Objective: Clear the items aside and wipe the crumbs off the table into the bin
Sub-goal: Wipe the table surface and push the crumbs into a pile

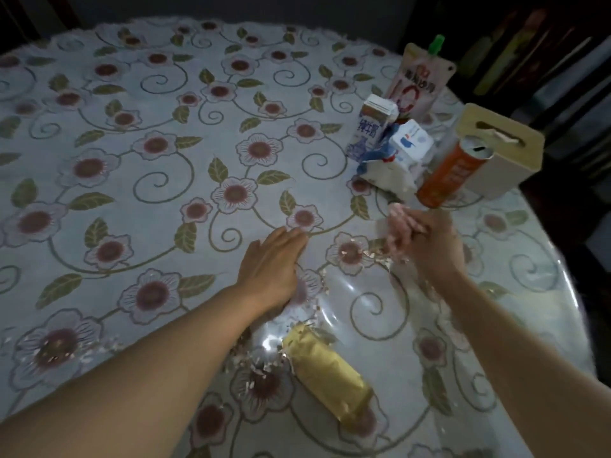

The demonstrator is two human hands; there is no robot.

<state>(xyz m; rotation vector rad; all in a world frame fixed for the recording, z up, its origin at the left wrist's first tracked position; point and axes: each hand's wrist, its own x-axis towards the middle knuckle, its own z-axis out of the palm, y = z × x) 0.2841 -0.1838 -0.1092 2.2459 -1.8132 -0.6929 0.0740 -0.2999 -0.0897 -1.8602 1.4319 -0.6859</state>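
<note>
Resting flat and open on the desk (99, 133), the left hand (272, 262) fences in crumbs (261, 370) near its wrist, while the blurred right hand (421, 241), fingers apparently curled, grip unclear, hovers before the cartons (385, 147) grouped beyond it.

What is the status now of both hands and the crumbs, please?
Left hand flat on table, open. Right hand blurred, grip unclear. Crumbs still on table. Yellow packet lies among them.
</note>
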